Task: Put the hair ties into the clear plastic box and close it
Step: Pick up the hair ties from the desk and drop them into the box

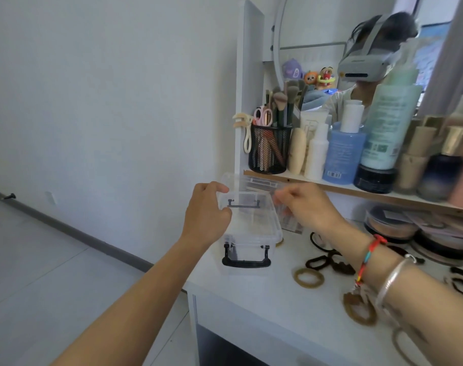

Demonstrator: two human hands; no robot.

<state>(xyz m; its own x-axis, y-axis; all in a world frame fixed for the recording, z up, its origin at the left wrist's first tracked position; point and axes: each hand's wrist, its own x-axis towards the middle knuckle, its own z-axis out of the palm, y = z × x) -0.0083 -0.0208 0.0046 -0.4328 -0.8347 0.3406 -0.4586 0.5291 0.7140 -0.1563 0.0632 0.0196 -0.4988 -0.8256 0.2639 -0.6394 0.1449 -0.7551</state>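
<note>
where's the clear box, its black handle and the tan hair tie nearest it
clear box (pixel 251 228): head view, on its see-through side wall
black handle (pixel 246 263): head view, on the handle's bottom bar
tan hair tie (pixel 309 278): head view, on its band

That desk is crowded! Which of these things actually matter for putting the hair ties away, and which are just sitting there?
Part of the job:
clear plastic box, its lid raised
hair ties scattered on the desk
left hand and right hand, both at the box

Just lying about:
mesh cup of makeup brushes
bottles on the shelf
round compacts
mirror
</note>
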